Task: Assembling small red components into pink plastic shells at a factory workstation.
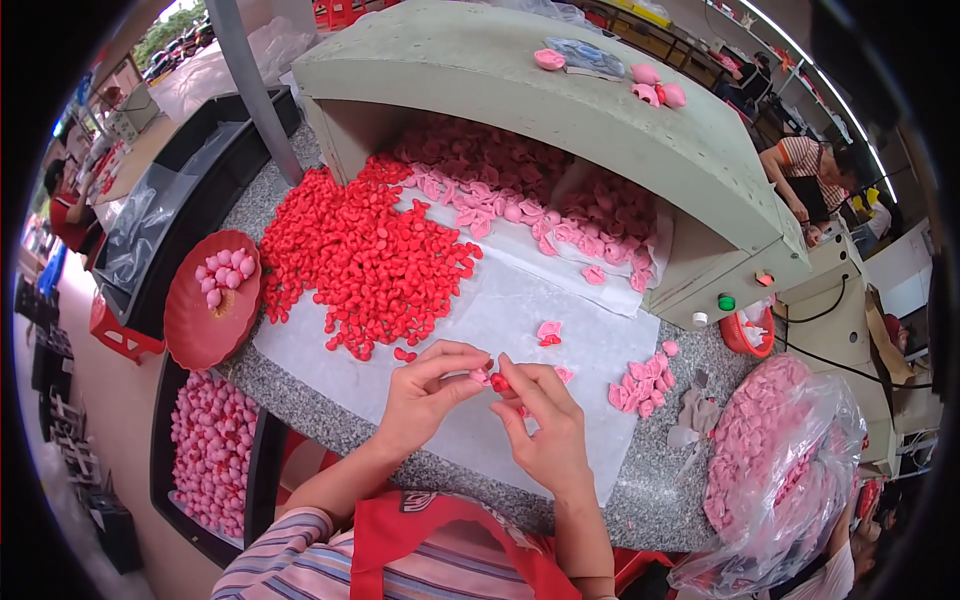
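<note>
Over the white sheet (300, 345) on the worktop, my two hands meet fingertip to fingertip. My left hand (425, 395) pinches a small pink piece (481, 377), mostly covered by the fingers. Between the thumb and fingers of my right hand (548, 420) is a small red rounded piece (500, 382), close against the pink one; whether they are joined I cannot tell. A pink petal-shaped piece with a red part (549, 334) lies just beyond the hands. A big heap of red pieces (370, 255) spreads to the far left, and a small pile of pink pieces (643, 384) lies to the right.
A pale metal hood (520, 85) arches over pink pieces (520, 210) at the back. At left are a red dish (195, 325) and a black crate of pink balls (212, 450). A plastic bag of pink pieces (770, 450) sits right, near a red basket (745, 335). Other people work farther off.
</note>
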`<state>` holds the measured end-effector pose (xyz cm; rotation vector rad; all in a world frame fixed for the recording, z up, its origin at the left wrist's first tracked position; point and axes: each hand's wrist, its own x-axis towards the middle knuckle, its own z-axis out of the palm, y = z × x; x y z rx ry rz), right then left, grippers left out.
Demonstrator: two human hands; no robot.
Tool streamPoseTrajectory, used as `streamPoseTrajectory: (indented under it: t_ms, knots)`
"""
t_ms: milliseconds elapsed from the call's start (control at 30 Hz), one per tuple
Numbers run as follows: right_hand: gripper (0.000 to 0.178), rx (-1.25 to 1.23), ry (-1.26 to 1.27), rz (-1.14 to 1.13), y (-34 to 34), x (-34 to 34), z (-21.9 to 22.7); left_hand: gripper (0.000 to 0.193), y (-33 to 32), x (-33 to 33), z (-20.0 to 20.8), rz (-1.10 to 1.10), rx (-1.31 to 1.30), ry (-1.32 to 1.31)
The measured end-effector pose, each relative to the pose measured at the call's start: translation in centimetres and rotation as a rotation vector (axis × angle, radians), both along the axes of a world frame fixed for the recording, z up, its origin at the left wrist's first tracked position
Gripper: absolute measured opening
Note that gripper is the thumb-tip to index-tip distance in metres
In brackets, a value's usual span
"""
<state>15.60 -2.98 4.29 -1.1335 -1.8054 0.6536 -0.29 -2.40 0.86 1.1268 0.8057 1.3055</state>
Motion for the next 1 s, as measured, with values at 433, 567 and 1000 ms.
streamPoseTrajectory:
  t_ms: [433,567,1000]
  knots:
    - [0.026,-0.165,0.083,0.045,0.4,0.7,0.2,0.025,0.4,0.3,0.4,-0.025,0.006,-0.015]
    - [0.027,-0.131,-0.025,0.099,0.4,-0.2,0.5,0.025,0.0,-0.6,0.6,0.007,0.105,0.22]
    - [0.034,-0.362,-0.124,-0.12,-1.9,-1.6,3.4,0.022,-0.9,1.5,-0.8,-0.034,-0.15,-0.073]
